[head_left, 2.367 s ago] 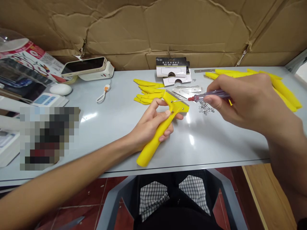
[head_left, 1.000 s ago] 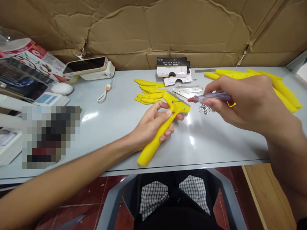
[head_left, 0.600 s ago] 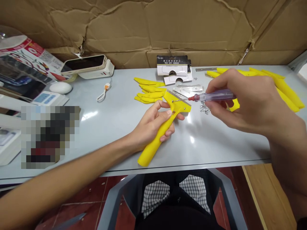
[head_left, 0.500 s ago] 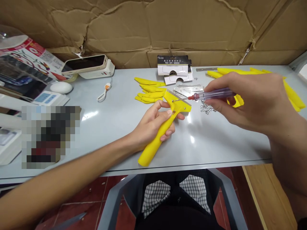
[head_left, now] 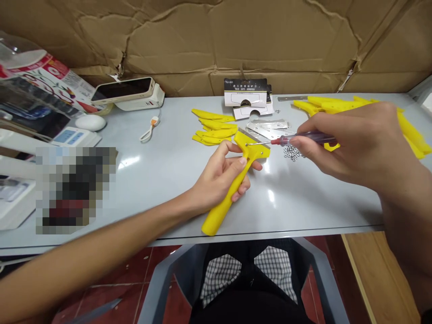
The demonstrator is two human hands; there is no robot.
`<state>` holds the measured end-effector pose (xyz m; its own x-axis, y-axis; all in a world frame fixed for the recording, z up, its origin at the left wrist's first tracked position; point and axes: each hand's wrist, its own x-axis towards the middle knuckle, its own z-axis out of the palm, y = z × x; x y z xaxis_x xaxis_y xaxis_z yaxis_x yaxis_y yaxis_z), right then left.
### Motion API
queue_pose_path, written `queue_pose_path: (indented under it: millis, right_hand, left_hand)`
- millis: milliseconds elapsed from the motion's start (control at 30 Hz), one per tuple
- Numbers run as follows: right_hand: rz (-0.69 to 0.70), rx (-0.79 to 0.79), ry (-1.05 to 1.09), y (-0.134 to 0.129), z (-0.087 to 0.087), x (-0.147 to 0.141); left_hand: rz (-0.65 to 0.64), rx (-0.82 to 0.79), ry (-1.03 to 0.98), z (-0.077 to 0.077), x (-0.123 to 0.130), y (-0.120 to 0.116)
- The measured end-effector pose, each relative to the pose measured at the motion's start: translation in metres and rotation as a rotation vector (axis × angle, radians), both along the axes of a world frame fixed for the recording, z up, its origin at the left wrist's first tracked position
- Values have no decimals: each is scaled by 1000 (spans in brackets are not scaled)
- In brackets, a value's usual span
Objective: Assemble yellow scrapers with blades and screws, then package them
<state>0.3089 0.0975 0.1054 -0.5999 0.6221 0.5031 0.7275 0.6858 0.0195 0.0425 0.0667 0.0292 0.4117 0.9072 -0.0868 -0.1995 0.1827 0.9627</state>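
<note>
My left hand [head_left: 224, 173] grips a yellow plastic scraper [head_left: 222, 211] by its neck, with the handle pointing toward me and the wide head on the far side. My right hand [head_left: 347, 146] holds a screwdriver [head_left: 303, 139] with a clear handle and a red collar. Its thin metal shaft reaches across the scraper head, and the tip rests near a small hole at the head's left side. Just past the scraper lie flat metal blades [head_left: 266, 129]. A small heap of metal washers or nuts [head_left: 292, 153] sits beneath the screwdriver.
On the pale grey table [head_left: 303, 202] lie yellow scraper parts [head_left: 212, 128], printed card packaging [head_left: 245, 92] and more yellow handles [head_left: 340, 104]. A phone [head_left: 122, 89] rests on a white power bank, near a white mouse [head_left: 90, 122]. Cardboard lines the wall.
The screwdriver's handle has shifted within my right fingers, while its tip stays at the scraper head. The whole view has drifted slightly, and my left hand keeps its hold.
</note>
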Motion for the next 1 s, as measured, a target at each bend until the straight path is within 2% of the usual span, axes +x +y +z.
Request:
queue_pose_path:
  millis: [100, 233, 367, 667, 800, 900, 1000]
  right_hand:
    - [28, -9, 25, -1, 1, -2]
    - [-28, -45, -5, -3, 2, -3]
    - [-15, -81, -13, 2, 2, -1]
    - [129, -435, -126, 14, -17, -10]
    - [82, -401, -85, 17, -9, -7]
    - [-28, -327, -20, 26, -4, 6]
    - [-125, -288, 7, 42, -15, 26]
  left_hand:
    - [0, 4, -8, -2, 0, 1]
    - [2, 23, -1, -3, -1, 0]
    - [13, -21, -7, -1, -1, 2]
    - [-7, -179, -36, 8, 0, 7]
    - [34, -196, -60, 8, 0, 9]
    - [46, -184, -61, 7, 0, 9]
    - [34, -160, -37, 7, 1, 9]
